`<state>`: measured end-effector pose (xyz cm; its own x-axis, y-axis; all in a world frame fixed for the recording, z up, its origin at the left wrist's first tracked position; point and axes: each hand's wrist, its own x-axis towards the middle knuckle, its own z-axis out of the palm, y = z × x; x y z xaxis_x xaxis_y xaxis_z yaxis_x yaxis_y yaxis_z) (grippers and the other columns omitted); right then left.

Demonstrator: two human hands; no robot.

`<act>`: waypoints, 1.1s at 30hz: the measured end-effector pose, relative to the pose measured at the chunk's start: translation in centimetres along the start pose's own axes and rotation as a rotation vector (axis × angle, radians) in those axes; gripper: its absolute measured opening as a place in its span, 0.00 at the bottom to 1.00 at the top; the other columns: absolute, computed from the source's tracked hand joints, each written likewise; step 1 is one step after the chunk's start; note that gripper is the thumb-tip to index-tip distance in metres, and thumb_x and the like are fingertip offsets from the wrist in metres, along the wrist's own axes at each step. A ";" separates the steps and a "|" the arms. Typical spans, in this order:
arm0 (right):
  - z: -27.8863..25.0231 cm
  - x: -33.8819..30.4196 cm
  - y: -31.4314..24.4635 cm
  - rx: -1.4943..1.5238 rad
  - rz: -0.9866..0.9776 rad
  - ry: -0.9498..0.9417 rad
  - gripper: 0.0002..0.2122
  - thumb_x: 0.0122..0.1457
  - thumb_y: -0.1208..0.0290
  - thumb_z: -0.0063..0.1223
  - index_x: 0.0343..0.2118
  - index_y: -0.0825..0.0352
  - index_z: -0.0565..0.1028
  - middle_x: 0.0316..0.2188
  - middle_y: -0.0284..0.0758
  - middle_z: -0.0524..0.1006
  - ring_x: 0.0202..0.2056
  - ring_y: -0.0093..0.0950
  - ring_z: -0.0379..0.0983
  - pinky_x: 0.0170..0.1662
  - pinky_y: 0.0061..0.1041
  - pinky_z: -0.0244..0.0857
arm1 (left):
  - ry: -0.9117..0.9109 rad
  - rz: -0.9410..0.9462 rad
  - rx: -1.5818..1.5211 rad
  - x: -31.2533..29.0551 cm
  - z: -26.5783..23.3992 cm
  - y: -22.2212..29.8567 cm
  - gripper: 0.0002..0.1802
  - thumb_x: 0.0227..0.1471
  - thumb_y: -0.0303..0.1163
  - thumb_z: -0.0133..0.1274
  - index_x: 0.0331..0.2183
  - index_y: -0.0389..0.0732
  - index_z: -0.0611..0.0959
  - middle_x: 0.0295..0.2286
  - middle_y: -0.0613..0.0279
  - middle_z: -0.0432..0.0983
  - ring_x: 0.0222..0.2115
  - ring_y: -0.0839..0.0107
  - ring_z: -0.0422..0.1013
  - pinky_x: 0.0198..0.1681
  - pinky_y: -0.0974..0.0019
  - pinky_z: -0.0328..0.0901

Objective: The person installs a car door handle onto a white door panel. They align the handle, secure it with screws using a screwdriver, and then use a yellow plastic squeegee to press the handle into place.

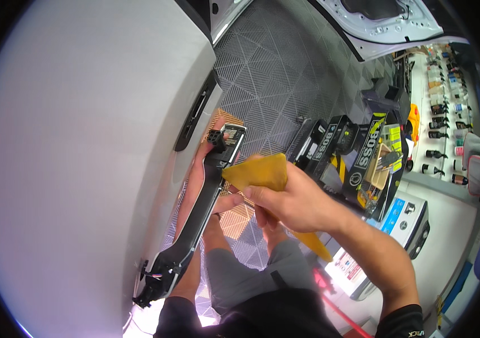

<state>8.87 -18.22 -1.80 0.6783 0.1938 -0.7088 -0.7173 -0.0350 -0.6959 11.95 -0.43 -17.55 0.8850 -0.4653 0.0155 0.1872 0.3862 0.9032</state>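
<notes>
A long black plastic trim piece [198, 219] runs lengthwise in front of me, with a connector block near its far end and coloured wires at its near end. My left hand [205, 149] reaches along its left side and holds the far part from behind; most of its fingers are hidden by the piece. In my right hand [293, 200] is a folded yellow cloth [262, 172], gripped with the thumb on top. One corner of the cloth touches the trim's right edge, while another end hangs below the hand.
A large light grey car panel [82, 158] with a dark slot [196, 112] fills the left. Black tool carriers [364, 163] and a white-and-blue box [389, 236] stand to the right. Bottles [437, 124] line the far right shelves. Below is a patterned grey tile floor [285, 62].
</notes>
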 end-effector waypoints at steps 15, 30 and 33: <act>1.3 0.5 5.1 -0.299 -0.627 0.161 0.16 0.64 0.83 0.50 0.54 0.74 0.73 0.43 0.49 0.78 0.45 0.49 0.78 0.48 0.40 0.72 | 0.230 0.146 -0.049 0.0 3.2 -1.6 0.72 0.36 0.65 0.77 0.69 0.32 0.62 0.66 0.45 0.61 0.63 0.51 0.67 0.68 0.48 0.63; 1.0 1.4 5.3 -0.482 -0.883 0.184 0.18 0.63 0.83 0.51 0.57 0.73 0.70 0.45 0.52 0.76 0.43 0.50 0.77 0.41 0.42 0.74 | 0.189 0.206 0.067 0.1 2.5 -1.4 0.61 0.35 0.48 0.71 0.67 0.31 0.64 0.64 0.47 0.66 0.62 0.57 0.68 0.68 0.55 0.61; 1.3 1.3 6.3 -0.644 -0.867 0.252 0.16 0.67 0.80 0.51 0.57 0.71 0.71 0.38 0.45 0.77 0.44 0.38 0.79 0.41 0.39 0.74 | 0.188 0.207 0.162 0.1 2.2 -1.6 0.64 0.34 0.53 0.69 0.67 0.30 0.63 0.63 0.45 0.65 0.61 0.55 0.69 0.67 0.54 0.62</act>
<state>5.00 -16.90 -6.91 0.9757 0.1972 0.0952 0.1837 -0.5010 -0.8457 10.74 -2.87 -18.08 0.9633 -0.2290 0.1398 -0.0617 0.3180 0.9461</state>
